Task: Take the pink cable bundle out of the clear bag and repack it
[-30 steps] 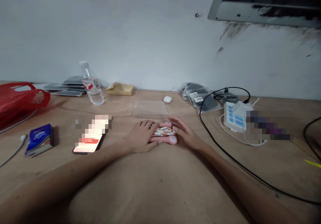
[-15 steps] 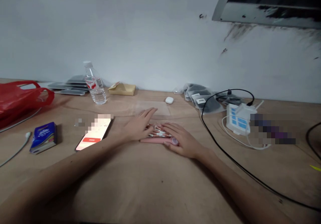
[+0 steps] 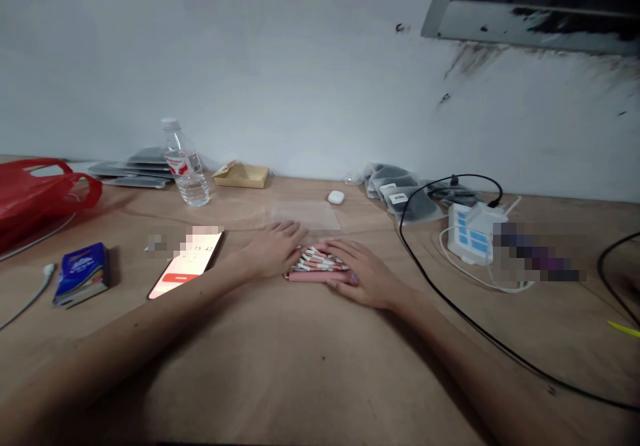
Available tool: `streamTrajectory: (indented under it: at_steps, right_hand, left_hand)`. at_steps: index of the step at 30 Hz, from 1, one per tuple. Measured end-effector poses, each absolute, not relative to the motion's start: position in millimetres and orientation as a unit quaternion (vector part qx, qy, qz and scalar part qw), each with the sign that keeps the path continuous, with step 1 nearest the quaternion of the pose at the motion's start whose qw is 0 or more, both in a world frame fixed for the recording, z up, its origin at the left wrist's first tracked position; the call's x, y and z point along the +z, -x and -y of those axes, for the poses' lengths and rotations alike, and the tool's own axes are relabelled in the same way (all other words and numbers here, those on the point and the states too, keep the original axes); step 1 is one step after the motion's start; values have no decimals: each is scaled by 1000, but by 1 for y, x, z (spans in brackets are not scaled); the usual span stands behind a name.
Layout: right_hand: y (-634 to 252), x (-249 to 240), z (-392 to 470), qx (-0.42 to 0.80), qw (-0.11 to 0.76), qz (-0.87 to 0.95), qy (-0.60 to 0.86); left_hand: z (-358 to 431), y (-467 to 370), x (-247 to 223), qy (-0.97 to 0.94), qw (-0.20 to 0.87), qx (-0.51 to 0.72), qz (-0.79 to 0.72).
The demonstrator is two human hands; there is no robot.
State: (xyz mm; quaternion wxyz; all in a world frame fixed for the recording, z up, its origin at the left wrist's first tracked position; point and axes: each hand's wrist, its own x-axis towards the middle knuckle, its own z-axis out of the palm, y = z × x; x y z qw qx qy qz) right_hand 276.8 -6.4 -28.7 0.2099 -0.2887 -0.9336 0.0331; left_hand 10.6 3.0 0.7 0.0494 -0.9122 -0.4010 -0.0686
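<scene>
Between my hands lies a pile of thin sticks, banded white and orange-brown. Along its near side runs a pink tube with a rounded right end. My left hand rests palm down at the pile's left end, fingers stretched away from me and touching the sticks. On the other side, my right hand lies with its fingers extended over the right end of the pile. Its thumb reaches apart from them, against the pink tube's right end. What is under the fingers is hidden.
A lit phone and blue tissue pack lie left. Behind stand a water bottle and yellow box; a clear sheet and white case lie ahead. Right are a power strip and black cable.
My left hand has lowered and flattened at the left end, its fingers drawn back from over the sticks, so more of the pile shows. The right hand has hardly moved.
</scene>
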Motion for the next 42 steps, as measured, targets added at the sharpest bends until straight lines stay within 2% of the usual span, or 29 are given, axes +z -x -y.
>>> streamTrajectory:
  at_steps: [7,11,18,22,25,29,32,42]
  right_hand:
    - [-265,-36,8,12,191,939,286]
    - [-277,-28,3,39,182,942,278]
    - [-303,-11,0,65,189,937,287]
    - [-293,-18,4,66,234,918,312]
    - [-283,-25,5,50,211,919,330]
    - [-279,-29,3,35,176,915,362]
    - [-281,-30,0,37,177,898,400]
    - [-304,-34,-13,37,243,875,417]
  left_hand:
    - [-3,-15,-7,916,80,-63,388]
    - [1,-17,9,884,46,-52,463]
    - [12,-25,27,812,89,-54,574]
    - [7,-23,19,831,90,-116,536]
    - [-4,-19,3,828,114,-140,532]
    - [-19,-10,-16,792,83,-119,593]
    - [-25,-3,-19,807,52,-91,581]
    - [-27,8,-15,865,34,-72,496]
